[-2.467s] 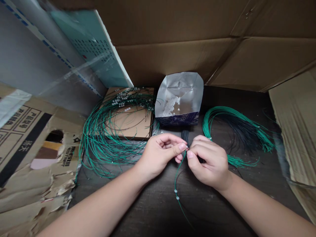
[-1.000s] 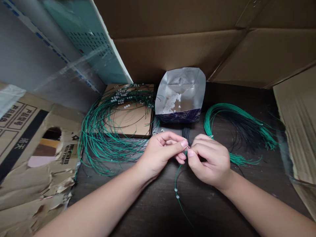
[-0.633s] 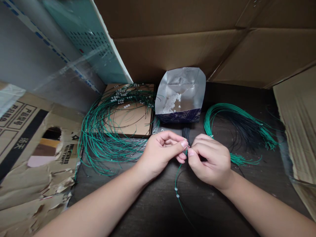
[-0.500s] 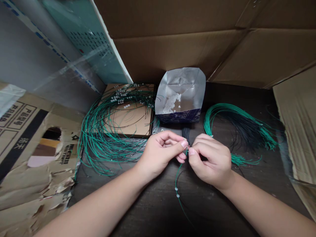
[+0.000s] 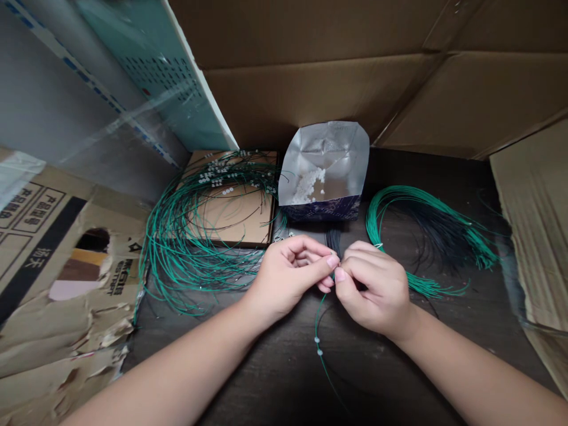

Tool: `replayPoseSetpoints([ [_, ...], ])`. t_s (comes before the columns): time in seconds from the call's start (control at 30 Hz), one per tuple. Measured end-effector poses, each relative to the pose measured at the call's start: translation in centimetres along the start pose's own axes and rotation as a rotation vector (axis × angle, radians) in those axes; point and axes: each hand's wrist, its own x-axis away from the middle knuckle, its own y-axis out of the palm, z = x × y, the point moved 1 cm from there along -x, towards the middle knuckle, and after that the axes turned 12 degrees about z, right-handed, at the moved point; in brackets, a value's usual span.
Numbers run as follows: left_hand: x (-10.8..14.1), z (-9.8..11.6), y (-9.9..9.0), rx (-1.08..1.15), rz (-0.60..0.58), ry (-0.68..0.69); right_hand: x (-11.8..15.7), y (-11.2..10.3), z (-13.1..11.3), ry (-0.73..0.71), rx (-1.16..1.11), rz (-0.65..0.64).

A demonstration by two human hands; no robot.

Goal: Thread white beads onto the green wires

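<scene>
My left hand and my right hand meet fingertip to fingertip above the dark table. Both are closed in a pinch on a thin green cord, whose upper end is mostly hidden by the fingers. The cord hangs down toward me from between the hands, and two small white beads sit on it close together. Just beyond the fingertips lies a bundle of black cords. Whether a further bead is between my fingers I cannot make out.
An open foil bag of white beads stands behind my hands. Left of it, many green cords with beads drape over a flat cardboard box. A tied bundle of green cords lies at right. Cardboard walls enclose the table.
My right hand has shifted slightly left, closing the small gap to my left fingertips. My left hand and the hanging cord have hardly moved.
</scene>
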Motion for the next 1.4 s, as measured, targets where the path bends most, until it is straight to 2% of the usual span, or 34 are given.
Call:
replayPoseSetpoints([
  [0.27, -0.6, 0.0, -0.5, 0.014, -0.028, -0.01, 0.0, 0.0, 0.1, 0.047, -0.009, 0.025],
  [0.6, -1.1, 0.0, -1.1, -0.013, -0.111, -0.014, 0.0, -0.1, 0.3, 0.028, -0.002, 0.014],
  [0.77, -0.9, 0.3, -0.9, -0.068, -0.087, 0.018, 0.1, -0.1, 0.4, 0.061, -0.015, 0.013],
  [1.0, -0.9, 0.1, -0.9, -0.01, -0.011, 0.049, 0.1, 0.1, 0.3, 0.074, -0.004, -0.029],
  [1.4, -0.7, 0.0, -0.8, -0.107, -0.066, 0.134, 0.2, 0.2, 0.4, 0.077, 0.014, -0.013],
])
